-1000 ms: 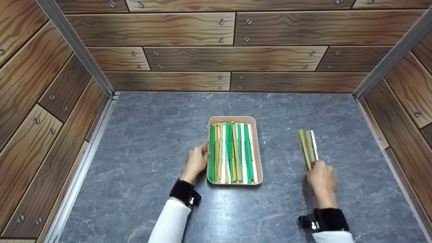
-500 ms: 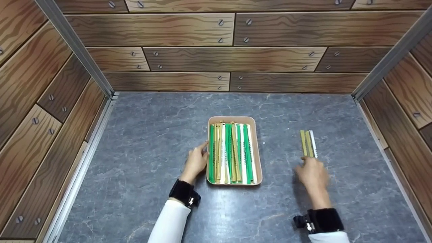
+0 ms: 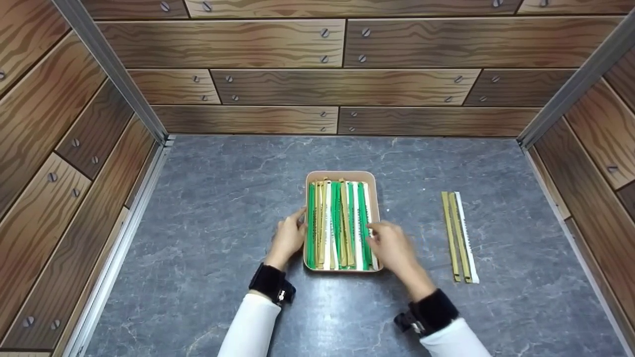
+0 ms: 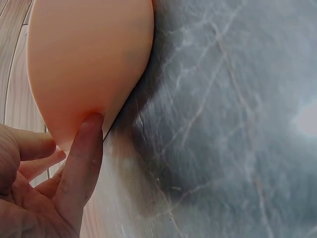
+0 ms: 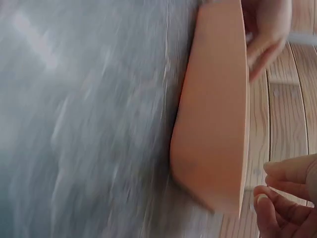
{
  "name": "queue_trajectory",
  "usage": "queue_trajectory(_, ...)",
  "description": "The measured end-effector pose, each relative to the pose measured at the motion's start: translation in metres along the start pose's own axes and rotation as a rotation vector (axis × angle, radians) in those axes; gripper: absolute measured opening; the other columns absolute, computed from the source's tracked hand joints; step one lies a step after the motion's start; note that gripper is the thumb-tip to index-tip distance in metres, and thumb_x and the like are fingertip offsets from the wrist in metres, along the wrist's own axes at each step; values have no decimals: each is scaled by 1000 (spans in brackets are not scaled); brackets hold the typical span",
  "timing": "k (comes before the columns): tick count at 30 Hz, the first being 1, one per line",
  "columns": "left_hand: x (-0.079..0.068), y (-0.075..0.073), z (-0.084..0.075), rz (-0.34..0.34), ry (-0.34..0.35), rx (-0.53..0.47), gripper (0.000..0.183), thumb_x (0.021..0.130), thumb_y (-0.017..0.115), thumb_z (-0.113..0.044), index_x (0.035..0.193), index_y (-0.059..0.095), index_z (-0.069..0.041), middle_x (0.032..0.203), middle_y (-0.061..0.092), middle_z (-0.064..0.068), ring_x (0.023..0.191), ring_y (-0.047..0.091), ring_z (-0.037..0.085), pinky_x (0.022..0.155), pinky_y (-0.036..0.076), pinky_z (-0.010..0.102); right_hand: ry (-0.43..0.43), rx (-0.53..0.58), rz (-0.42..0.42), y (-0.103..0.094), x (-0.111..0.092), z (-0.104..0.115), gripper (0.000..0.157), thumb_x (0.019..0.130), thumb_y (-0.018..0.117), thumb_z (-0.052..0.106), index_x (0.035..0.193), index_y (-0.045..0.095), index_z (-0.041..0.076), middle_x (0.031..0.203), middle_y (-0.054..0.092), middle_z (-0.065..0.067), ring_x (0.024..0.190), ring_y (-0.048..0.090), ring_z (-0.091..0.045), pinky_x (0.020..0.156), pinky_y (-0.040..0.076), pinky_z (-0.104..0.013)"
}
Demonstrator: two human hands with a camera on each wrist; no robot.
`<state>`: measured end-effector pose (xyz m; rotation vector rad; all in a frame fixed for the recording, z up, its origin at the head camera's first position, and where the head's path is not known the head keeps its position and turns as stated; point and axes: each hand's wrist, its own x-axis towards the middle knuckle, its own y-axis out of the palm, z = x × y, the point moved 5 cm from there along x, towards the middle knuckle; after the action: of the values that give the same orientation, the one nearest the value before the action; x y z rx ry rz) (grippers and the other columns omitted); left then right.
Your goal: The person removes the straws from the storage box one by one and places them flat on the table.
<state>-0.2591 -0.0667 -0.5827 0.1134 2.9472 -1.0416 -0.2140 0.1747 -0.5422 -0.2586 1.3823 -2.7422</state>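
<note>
I have the nearer, right hand's grip [image 3: 395, 249] slack and empty, a white stick [image 3: 367, 194] running fore-and-aft beneath its fingertips.

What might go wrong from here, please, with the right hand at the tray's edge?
The slim packets in the tray lie close together, so the right hand might catch two at once. The left hand touches the tray's outer wall; too firm a push could slide it. The three loose packets on the table could be knocked askew.
</note>
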Motion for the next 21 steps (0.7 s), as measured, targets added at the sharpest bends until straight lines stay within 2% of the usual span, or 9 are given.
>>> queue_trajectory(4, -1, 0, 1, 5, -10, -23, 47, 96, 58, -5, 142, 52, -7, 83, 68, 13, 57, 59, 15, 52, 51, 30, -6, 25, 120, 25, 9, 12, 37, 84, 72, 4, 121, 67, 1, 107, 67, -15, 76, 62, -17, 61, 55, -28)
queue_trajectory(6, -1, 0, 2, 8, -17, -35, 47, 96, 58, -5, 142, 51, -7, 86, 69, 15, 57, 59, 15, 52, 51, 29, 1, 0, 147, 34, 14, 15, 41, 84, 71, 5, 124, 65, 2, 112, 65, -15, 80, 62, -18, 65, 55, -28)
queue_trajectory(10, -1, 0, 2, 11, -13, -45, 48, 95, 58, -5, 143, 51, -8, 91, 70, 19, 56, 59, 15, 52, 52, 29, 39, -48, 144, 43, 23, 17, 47, 87, 70, 8, 132, 60, 3, 123, 60, -19, 98, 63, -29, 74, 57, -39)
queue_trajectory(15, -1, 0, 2, 6, -7, -52, 49, 95, 58, -5, 143, 51, -8, 92, 70, 19, 57, 60, 15, 51, 52, 29, 86, -52, 162, 49, 29, 15, 53, 89, 72, 13, 137, 54, 2, 131, 55, -25, 119, 54, -39, 93, 50, -49)
queue_trajectory(17, 0, 0, 2, 6, -7, -54, 49, 95, 58, -4, 143, 51, -8, 93, 70, 19, 57, 61, 15, 52, 52, 29, 97, -53, 171, 51, 29, 13, 54, 89, 72, 13, 138, 53, 1, 132, 54, -26, 121, 53, -41, 97, 47, -50)
queue_trajectory(21, 0, 0, 1, 2, 5, -44, 48, 94, 59, -4, 142, 52, -6, 92, 70, 19, 58, 61, 15, 52, 52, 28, 109, -63, 180, 54, 29, 10, 54, 87, 70, 7, 137, 52, -2, 129, 57, -26, 119, 55, -40, 96, 48, -49)
